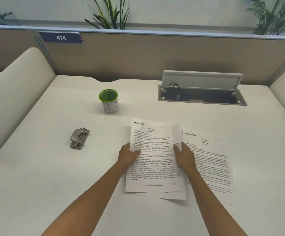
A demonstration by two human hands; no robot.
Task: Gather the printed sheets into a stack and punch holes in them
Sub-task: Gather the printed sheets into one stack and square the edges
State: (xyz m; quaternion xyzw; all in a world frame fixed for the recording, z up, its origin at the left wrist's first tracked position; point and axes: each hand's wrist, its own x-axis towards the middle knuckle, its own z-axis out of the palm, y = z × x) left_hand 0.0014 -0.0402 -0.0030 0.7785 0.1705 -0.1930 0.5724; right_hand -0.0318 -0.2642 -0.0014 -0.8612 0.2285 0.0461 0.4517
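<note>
A small stack of printed sheets [153,159] is held a little above the white desk [44,176], its top page covered in dense text. My left hand [128,155] grips the stack's left edge, thumb on top. My right hand [185,156] pinches its right edge, where a sheet looks blurred. Another printed sheet [211,166] lies flat on the desk to the right, partly under my right hand and forearm. A grey metal hole punch [79,138] sits on the desk well to the left of my left hand, apart from the paper.
A white cup with a green rim [109,103] stands behind the sheets toward the middle. An open cable hatch [201,92] with a raised lid is at the back right. Cream side dividers and a tan partition labelled 474 [61,37] enclose the desk.
</note>
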